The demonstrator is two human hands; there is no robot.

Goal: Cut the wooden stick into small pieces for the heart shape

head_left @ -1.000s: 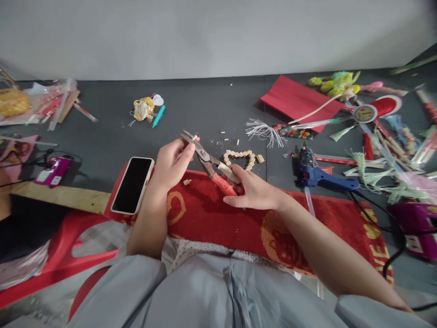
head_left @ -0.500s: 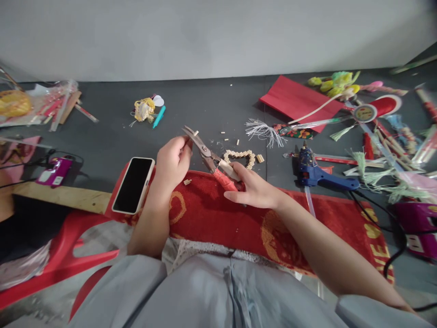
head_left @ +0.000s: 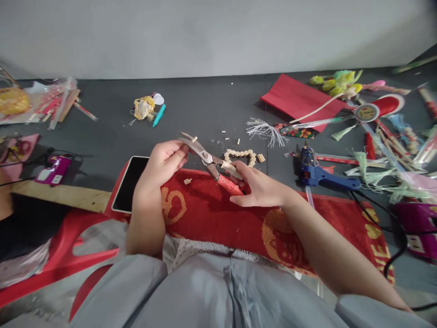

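My right hand [head_left: 261,184] is wrapped round the handles of a pair of shears [head_left: 205,157], one handle bound in red. Their metal blades point up and left, to the fingers of my left hand [head_left: 164,164]. Those fingers are pinched together at a thin pale stick [head_left: 194,139], whose short end shows at the blades; the rest is hidden. Just beyond the shears, a heart-shaped outline of small pale pieces [head_left: 252,158] lies on the dark table. Short cut bits [head_left: 187,181] rest on the red towel [head_left: 211,214] below.
A phone [head_left: 128,187] lies by my left forearm. To the right are a blue glue gun [head_left: 312,173] with a cord, red paper [head_left: 300,100], a red thread spool [head_left: 378,109] and tassels. A teal pen [head_left: 159,115] lies at back left. Another person's arm [head_left: 5,196] shows at far left.
My left hand has shifted left and now covers part of the phone. The shears have tilted flatter, their tips a little lower, and my right hand has moved slightly right.
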